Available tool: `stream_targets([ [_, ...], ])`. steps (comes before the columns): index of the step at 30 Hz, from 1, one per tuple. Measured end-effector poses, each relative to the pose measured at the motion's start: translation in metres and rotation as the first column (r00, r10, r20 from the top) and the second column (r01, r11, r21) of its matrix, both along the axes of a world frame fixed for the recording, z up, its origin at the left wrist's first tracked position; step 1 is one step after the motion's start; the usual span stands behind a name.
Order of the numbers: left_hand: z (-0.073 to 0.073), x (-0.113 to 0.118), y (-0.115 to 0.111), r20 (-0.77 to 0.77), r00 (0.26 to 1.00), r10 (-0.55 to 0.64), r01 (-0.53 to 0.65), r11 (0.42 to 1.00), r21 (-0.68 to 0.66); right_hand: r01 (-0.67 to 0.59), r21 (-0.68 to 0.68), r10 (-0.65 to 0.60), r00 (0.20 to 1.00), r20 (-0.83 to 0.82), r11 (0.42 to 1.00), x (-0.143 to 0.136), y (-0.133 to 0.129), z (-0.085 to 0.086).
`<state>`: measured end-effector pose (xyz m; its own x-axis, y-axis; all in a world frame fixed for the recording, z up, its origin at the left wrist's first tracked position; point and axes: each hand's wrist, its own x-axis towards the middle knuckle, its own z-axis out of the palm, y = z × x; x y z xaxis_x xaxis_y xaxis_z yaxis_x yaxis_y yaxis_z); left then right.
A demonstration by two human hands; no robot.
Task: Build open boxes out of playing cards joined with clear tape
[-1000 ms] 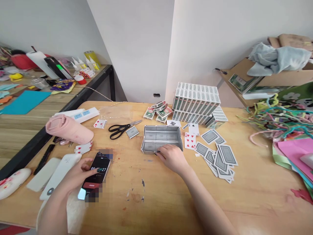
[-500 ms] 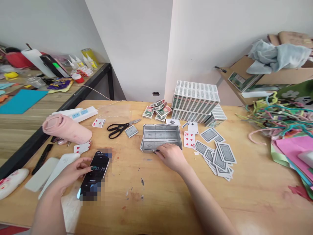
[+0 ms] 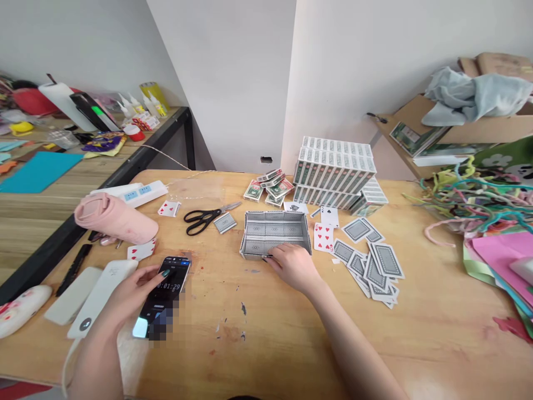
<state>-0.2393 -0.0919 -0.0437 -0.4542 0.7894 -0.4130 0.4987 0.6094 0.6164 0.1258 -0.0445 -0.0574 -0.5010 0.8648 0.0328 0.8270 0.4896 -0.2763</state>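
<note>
A shallow open-topped box (image 3: pixel 275 229) made of grey-backed playing cards stands mid-table. My right hand (image 3: pixel 293 268) pinches the right part of its front wall, the fingertips inside hidden from view. At the left, my left hand (image 3: pixel 139 286) grips a dark phone (image 3: pixel 170 283) by its left edge, thumb over the lit screen, which shows a timer. Black-handled scissors (image 3: pixel 204 220) and a cut card piece (image 3: pixel 225 223) lie left of the box. Right of it are a six of hearts (image 3: pixel 323 237) and a loose spread of face-down cards (image 3: pixel 377 269).
Stacked card decks (image 3: pixel 333 166) rise behind the box, with several loose decks (image 3: pixel 270 188) beside them. A pink roll (image 3: pixel 116 218), power strip (image 3: pixel 144 193), white power bank (image 3: pixel 108 289) and black marker (image 3: pixel 74 269) crowd the left. Colourful fuzzy stems (image 3: pixel 478 194) cover the right.
My left hand has closed in around the phone's left edge, its thumb higher on the screen, and the phone has shifted slightly up and right. My right hand and the box stay put.
</note>
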Motion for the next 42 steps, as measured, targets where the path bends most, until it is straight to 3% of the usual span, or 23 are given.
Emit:
stream_targets([
  [7, -0.010, -0.003, -0.004, 0.002, 1.000, 0.008, -0.009, 1.000, 0.030, 0.004, -0.001, -0.004, 1.000, 0.008, 1.000, -0.001, 0.000, 0.001],
  [13, -0.011, -0.001, -0.007, -0.011, 0.995, -0.095, 0.096, 0.995, 0.042, 0.003, -0.008, -0.003, 1.000, -0.008, 1.000, 0.000, 0.000, 0.000],
  [21, -0.028, -0.002, 0.009, -0.098, 0.985, -0.139, 0.152, 0.979, 0.134, 0.012, -0.012, -0.012, 1.000, -0.014, 1.000, 0.001, 0.000, -0.002],
  [24, -0.028, -0.003, 0.011, -0.112, 0.983, -0.147, 0.161, 0.978, 0.135, 0.013, -0.010, -0.013, 1.000, -0.007, 1.000, 0.001, 0.000, -0.002],
  [29, -0.019, -0.009, -0.011, -0.018, 0.987, -0.157, 0.158, 0.987, 0.028, 0.011, -0.010, -0.011, 1.000, -0.008, 1.000, 0.001, 0.000, -0.003],
  [32, -0.016, -0.017, -0.033, 0.068, 0.973, -0.219, 0.221, 0.975, -0.026, 0.011, -0.013, -0.011, 1.000, -0.007, 1.000, 0.002, 0.001, -0.003],
  [35, -0.019, -0.026, -0.050, 0.060, 0.961, -0.272, 0.274, 0.961, -0.043, 0.007, -0.014, -0.007, 1.000, -0.004, 1.000, 0.002, 0.001, -0.002],
  [42, -0.026, -0.039, -0.054, 0.002, 0.947, -0.321, 0.321, 0.946, -0.040, 0.011, 0.001, -0.011, 1.000, 0.009, 1.000, 0.001, 0.000, 0.000],
])
